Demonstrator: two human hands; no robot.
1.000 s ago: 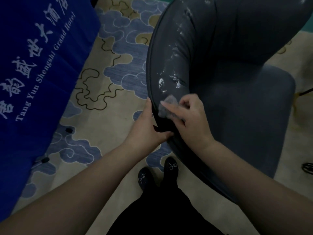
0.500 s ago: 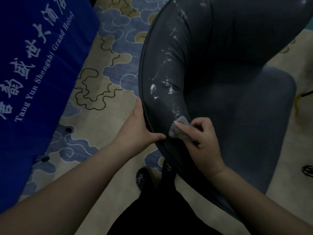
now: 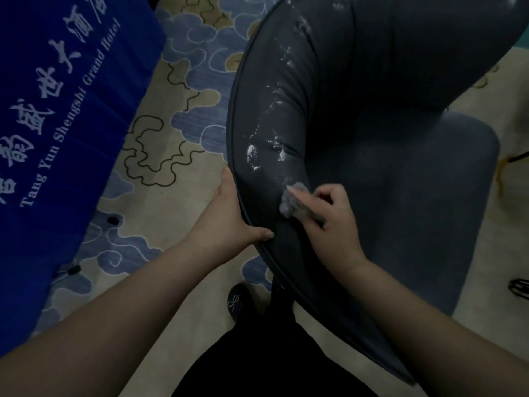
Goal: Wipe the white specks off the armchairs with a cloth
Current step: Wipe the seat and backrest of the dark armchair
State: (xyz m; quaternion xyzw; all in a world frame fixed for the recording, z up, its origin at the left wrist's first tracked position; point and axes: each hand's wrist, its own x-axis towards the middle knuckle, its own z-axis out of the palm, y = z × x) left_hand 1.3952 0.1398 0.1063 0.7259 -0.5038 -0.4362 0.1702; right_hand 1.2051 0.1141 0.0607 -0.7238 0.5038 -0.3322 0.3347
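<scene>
Head view, near to far: black embroidered shoe (image 3: pixel 239 301) on the patterned beige-and-blue carpet (image 3: pixel 171 110). Left hand (image 3: pixel 229 216) grips the piped outer edge of the dark grey upholstered armchair (image 3: pixel 400 167), thumb on top, as before. Right hand (image 3: pixel 333 222) pinches a small grey cloth (image 3: pixel 294 200) against the inner armrest, back up from its lower position half a second ago. White specks (image 3: pixel 270 133) lie just above the cloth. Blue fabric banner (image 3: pixel 57 96) reads "Tang Yun Shengshi Grand Hotel".
</scene>
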